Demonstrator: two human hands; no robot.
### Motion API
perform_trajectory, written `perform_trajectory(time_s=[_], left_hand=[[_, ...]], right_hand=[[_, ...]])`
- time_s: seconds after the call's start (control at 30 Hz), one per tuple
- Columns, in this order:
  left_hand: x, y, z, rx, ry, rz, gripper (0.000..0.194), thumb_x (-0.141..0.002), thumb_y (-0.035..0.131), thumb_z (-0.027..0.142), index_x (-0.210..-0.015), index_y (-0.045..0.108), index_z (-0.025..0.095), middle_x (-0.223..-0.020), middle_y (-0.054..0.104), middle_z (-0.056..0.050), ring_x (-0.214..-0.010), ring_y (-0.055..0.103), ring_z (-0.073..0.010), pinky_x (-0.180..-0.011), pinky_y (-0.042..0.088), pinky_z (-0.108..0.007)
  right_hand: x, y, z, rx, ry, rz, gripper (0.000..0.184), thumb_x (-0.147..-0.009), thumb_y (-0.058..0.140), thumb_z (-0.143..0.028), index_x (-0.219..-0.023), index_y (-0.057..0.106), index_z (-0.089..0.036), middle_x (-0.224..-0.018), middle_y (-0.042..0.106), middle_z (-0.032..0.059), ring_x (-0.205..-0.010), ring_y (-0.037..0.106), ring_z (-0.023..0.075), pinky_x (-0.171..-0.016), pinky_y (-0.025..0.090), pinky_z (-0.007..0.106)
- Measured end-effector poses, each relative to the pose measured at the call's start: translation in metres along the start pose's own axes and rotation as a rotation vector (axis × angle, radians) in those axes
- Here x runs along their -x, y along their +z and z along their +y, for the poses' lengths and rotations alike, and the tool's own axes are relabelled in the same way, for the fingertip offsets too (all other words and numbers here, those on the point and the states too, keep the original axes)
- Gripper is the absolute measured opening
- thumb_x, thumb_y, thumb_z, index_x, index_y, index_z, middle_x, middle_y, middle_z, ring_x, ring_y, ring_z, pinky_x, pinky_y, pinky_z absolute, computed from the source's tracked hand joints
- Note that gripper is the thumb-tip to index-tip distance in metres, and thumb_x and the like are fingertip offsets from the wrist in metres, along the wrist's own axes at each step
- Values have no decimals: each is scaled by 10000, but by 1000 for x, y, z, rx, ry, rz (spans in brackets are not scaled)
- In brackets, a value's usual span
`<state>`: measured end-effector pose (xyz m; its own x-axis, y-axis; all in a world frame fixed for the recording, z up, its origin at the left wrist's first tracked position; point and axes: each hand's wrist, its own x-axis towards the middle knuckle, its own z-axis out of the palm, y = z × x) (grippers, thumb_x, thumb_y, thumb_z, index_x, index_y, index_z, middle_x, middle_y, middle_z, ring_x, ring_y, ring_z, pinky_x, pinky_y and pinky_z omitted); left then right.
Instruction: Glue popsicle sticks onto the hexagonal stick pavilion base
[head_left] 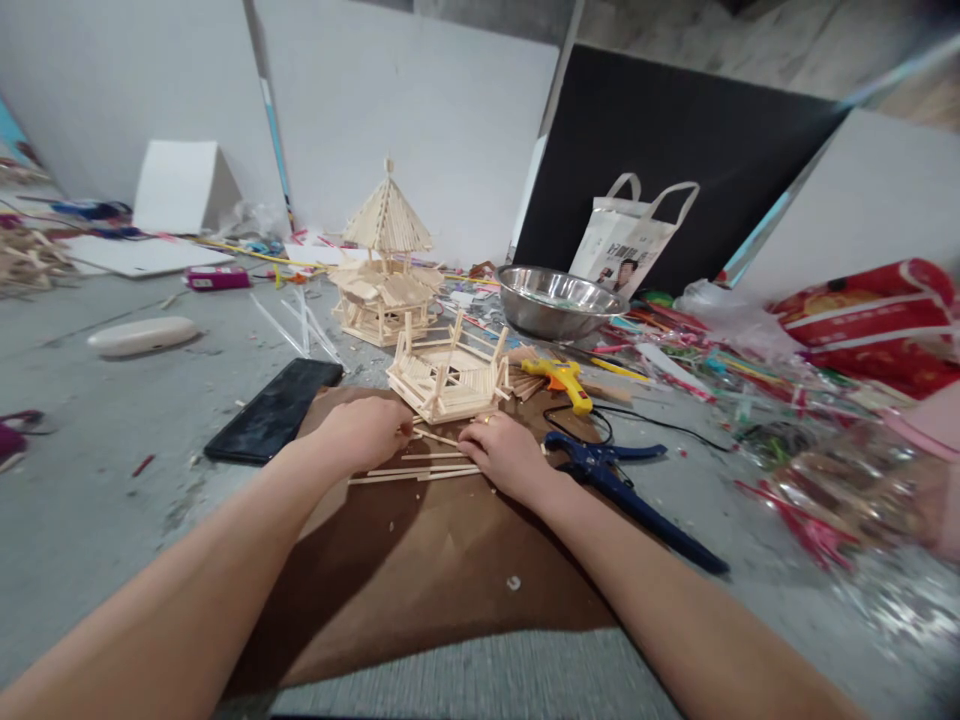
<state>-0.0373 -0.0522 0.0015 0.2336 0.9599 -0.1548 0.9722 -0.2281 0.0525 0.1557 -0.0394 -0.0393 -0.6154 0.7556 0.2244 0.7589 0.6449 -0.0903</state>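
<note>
My left hand (371, 432) is closed, its fingertips at one end of a thin wooden stick (436, 438) low over the brown sheet (420, 570). The stick's other end meets my right hand (508, 452), which wears a ring and has its fingers curled down. Several more sticks (405, 472) lie side by side on the sheet below. Just beyond my hands sits a six-sided wooden stick frame (450, 400) with upright posts. Behind it stands a tiered stick pavilion (388, 215) with a pointed roof. My fingers partly hide what they touch.
A yellow glue gun (559, 382) and blue cutters (630, 490) lie at the right, a black phone (274, 410) at the left. Farther back are a metal bowl (555, 310), a white tote bag (626, 240) and a white oblong case (142, 336). Plastic scraps (847, 480) litter the right side.
</note>
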Motion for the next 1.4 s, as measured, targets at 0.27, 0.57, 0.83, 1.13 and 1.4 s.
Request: perform_trajectory(time_s=[0.27,0.57,0.83,1.13,1.4], left_hand=[[0,4,3,18,54,18,270,-713,395,314,-851,622,264,-842,643,-46,-762,576,-202,-644,416,-292],[3,3,9,29,58,31,275,-709,405,346,-851,618,245,-859,641,-60,-783,578,-221,-641,420,-300],[9,0,12,22,65,73,272,-722,400,348,-841,609,221,-864,638,-86,-805,575,-241,-653,423,-323],[8,1,14,57,89,79,295,-742,368,369,-783,626,232,-807,638,-71,-733,574,-215,-636,403,-310],[1,11,28,518,114,-22,254,-702,403,310,-547,542,166,-487,546,0,-447,485,-104,-463,353,-208]], right_hand=[[-2,-17,-10,186,-7,-182,192,-814,365,-170,-868,549,-176,-844,597,60,-767,551,161,-617,368,235],[11,-32,-3,264,-39,-218,186,-760,382,-110,-844,539,-161,-807,584,90,-730,566,188,-591,385,256],[17,-46,-3,-286,232,-113,39,-655,477,-154,-631,501,-174,-631,597,28,-549,546,120,-498,373,213],[8,-20,-4,-1742,767,-232,121,-764,438,-167,-734,543,-114,-664,641,27,-434,567,85,-392,447,188],[-6,-10,-4,-1788,834,-164,184,-811,409,-131,-703,552,-89,-570,616,24,-431,567,80,-399,462,177]])
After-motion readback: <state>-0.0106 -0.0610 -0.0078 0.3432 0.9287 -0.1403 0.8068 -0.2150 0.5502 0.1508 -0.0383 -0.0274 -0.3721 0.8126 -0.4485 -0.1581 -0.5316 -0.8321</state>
